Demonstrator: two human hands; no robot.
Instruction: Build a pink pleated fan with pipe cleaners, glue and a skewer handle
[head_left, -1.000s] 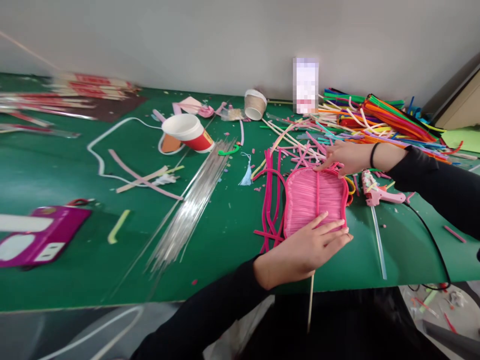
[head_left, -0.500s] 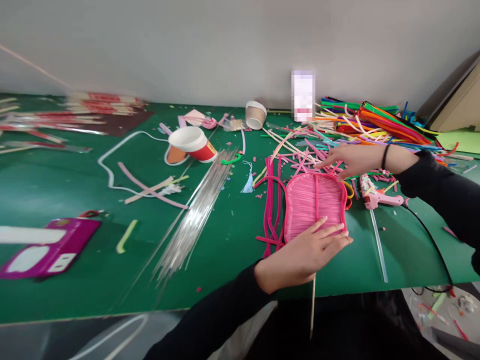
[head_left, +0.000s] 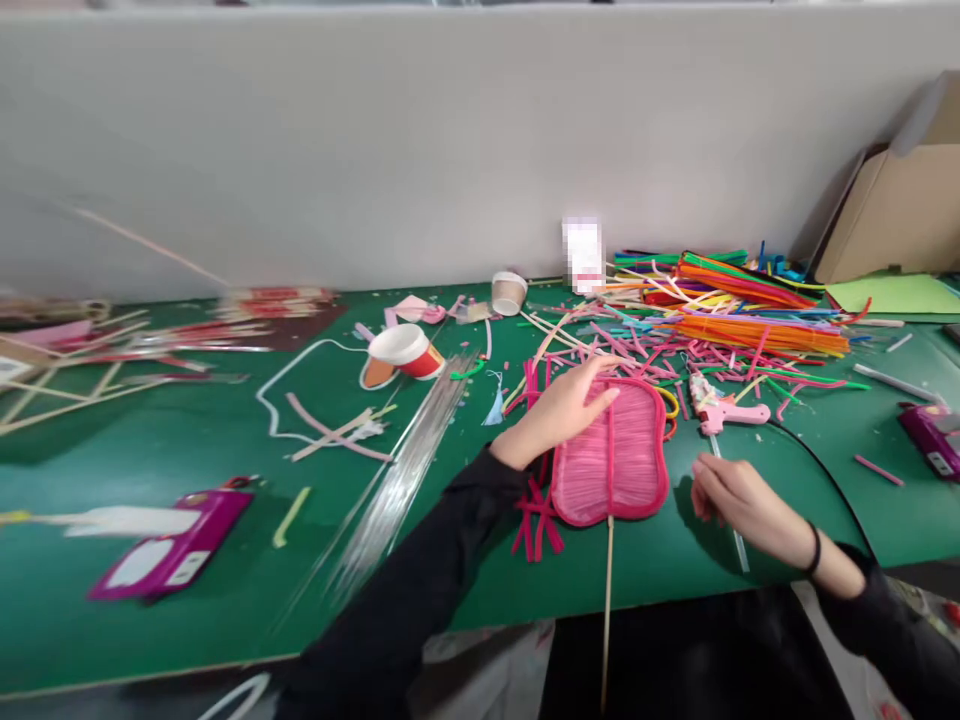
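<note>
A pink fan-shaped piece (head_left: 611, 455) made of pipe cleaners lies on the green table, and its thin wooden stick (head_left: 606, 600) points toward me over the table edge. My left hand (head_left: 559, 410) rests flat on the fan's upper left corner with its fingers stretched out. My right hand (head_left: 739, 500) hovers low over the table just right of the fan's lower edge. Its fingers are loosely bent with nothing visible in them, and a clear glue stick lies beside it. Loose dark pink pipe cleaners (head_left: 534, 510) lie along the fan's left side.
A pink glue gun (head_left: 720, 410) with a black cord lies right of the fan. Behind it are a heap of coloured pipe cleaners (head_left: 750, 300), a tipped paper cup (head_left: 405, 350) and a brown cup (head_left: 508, 292). Silver wires (head_left: 405, 460), magenta boxes (head_left: 172, 545) and a cardboard box (head_left: 892, 210) are around.
My left hand moved from the fan's near edge to its upper left corner. My right hand left the fan's far edge and came down to its lower right. The view tilted upward.
</note>
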